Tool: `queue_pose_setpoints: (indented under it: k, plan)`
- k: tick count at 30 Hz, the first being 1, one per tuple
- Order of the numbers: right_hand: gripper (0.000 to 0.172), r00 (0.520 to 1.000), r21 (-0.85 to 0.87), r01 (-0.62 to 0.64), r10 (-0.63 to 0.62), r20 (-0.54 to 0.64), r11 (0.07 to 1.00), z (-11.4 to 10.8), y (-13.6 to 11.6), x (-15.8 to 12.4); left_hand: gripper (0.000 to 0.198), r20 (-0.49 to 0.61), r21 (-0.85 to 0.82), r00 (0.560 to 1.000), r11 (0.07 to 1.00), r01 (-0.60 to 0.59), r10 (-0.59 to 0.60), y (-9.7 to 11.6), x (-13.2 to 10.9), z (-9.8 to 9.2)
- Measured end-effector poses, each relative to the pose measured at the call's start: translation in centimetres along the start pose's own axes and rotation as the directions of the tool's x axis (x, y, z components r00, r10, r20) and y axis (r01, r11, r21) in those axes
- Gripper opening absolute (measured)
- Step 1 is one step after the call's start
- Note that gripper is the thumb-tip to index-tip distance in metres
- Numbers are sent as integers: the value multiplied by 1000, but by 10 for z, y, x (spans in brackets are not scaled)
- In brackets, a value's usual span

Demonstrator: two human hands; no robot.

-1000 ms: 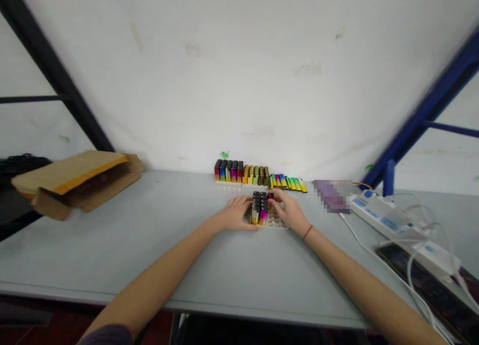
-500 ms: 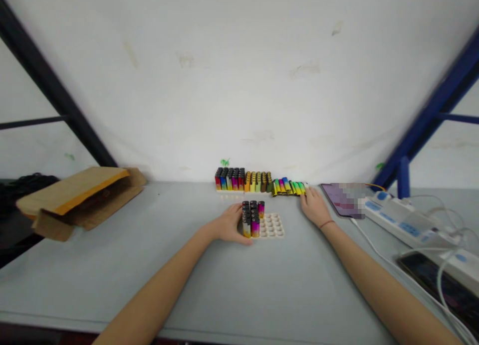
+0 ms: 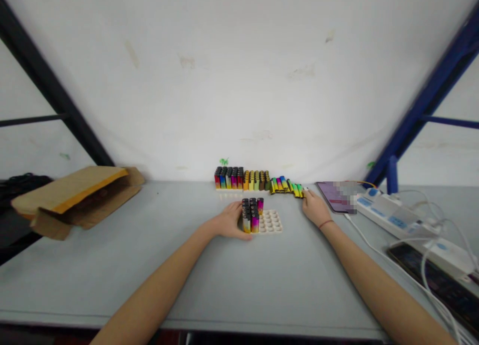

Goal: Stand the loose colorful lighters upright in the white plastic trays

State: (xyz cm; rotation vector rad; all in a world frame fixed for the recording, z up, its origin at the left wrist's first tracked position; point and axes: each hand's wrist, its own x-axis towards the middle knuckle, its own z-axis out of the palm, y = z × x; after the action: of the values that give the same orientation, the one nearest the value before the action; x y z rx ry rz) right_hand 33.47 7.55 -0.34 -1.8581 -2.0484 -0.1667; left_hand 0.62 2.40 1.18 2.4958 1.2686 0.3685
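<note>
My left hand (image 3: pixel 228 221) curves around the left end of a white tray (image 3: pixel 275 221) with round sockets, thumb at the near corner and fingers at the far side. Upright lighters (image 3: pixel 250 216) with black tops and coloured bodies fill the tray's left columns; one magenta lighter (image 3: pixel 260 205) stands at the back of the following column. Farther right, my right hand (image 3: pixel 314 205) has its fingertips closed on the end lighter of a pile of lying lighters (image 3: pixel 284 185), green, blue and yellow with shiny ends. The fingers partly hide that lighter.
Against the wall stand two full lighter blocks, one black-topped (image 3: pixel 229 178) and one yellow to brown (image 3: pixel 256 181). An open cardboard box (image 3: pixel 82 195) lies left. At right are a tablet-like device (image 3: pixel 333 198), a white power strip (image 3: pixel 404 225), cables and a dark phone (image 3: pixel 434 280).
The right-hand lighters of the lying pile have shifted slightly apart and towards me under my right fingertips. My left hand stays at the tray. The view has turned a little.
</note>
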Motion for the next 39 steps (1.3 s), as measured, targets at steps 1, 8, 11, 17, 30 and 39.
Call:
queue_pose_setpoints:
  k: [1,8,11,17,30,39]
  plan:
    - [36,1000,-13,-6,6,26,1000,0,-1,-1,108,0,3,1000,1000,1,-1,0,0,0]
    - [30,997,-183,-65,73,39,981,-13,-4,-9,109,-28,1,1000,1000,-7,7,-7,2,1]
    - [28,993,-164,-116,116,-10,980,-16,-6,-9,106,-25,23,1000,1000,-11,11,-8,4,2]
    - [26,993,388,65,-22,-114,919,-20,-39,-15,106,0,42,1000,999,0,0,-4,3,2]
    - [38,999,959,-24,49,11,282,-1,-68,-28,105,-69,2,995,997,-78,78,4,2,1]
    - [49,998,963,39,38,-51,267,-2,-78,-30,106,-51,6,992,994,-113,113,10,4,1]
